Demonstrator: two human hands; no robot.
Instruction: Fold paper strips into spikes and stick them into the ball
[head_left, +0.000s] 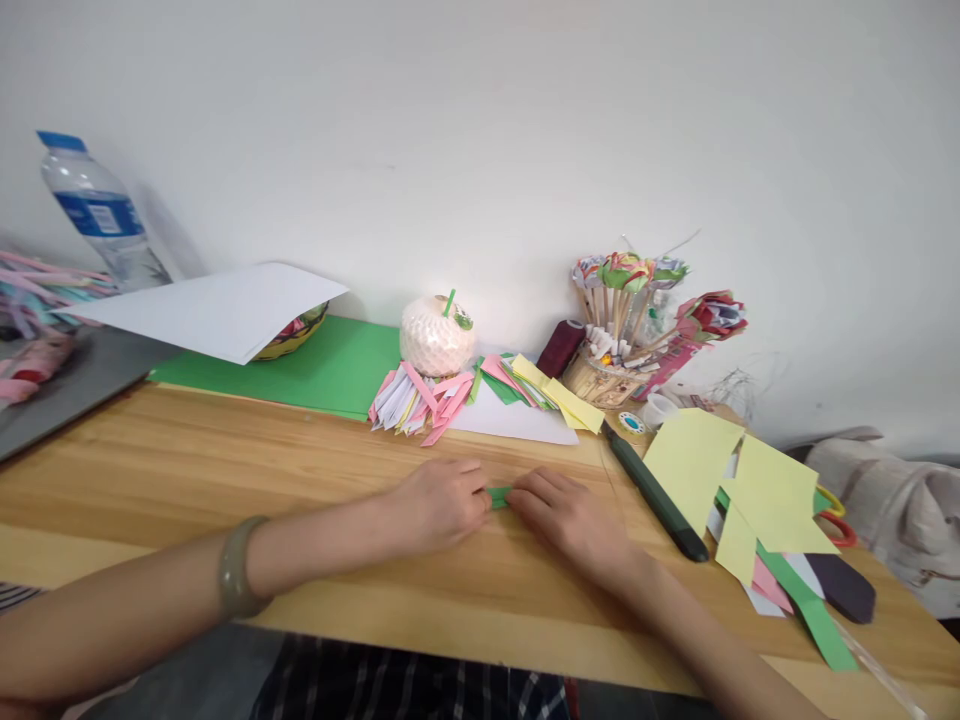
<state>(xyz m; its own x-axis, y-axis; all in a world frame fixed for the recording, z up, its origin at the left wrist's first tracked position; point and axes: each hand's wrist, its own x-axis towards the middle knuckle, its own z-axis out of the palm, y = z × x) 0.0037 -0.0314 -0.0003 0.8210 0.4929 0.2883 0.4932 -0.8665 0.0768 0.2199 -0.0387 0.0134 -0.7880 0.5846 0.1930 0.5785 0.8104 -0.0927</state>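
A small folded strip of green paper [498, 498] lies on the wooden table between my two hands. My left hand [448, 502], on a wrist with a greenish bangle, is closed with curled fingers on the strip's left end. From the other side my right hand [566, 512] presses its fingertips together on the right end. Most of the strip is hidden under the fingers. Just beyond my hands is a heap of folded pink, white and yellow paper pieces [424, 398]. To the right of my right hand rests a dark green craft knife [656, 492].
Yellow paper sheets [776, 487] and scraps cover the right side, with scissors handles [838, 528] beneath. A pot of paper flowers [609, 380], maroon thread spool [561, 348] and foam-netted ball [437, 335] stand at the back. Green sheets [352, 375] and a water bottle [105, 215] are leftward.
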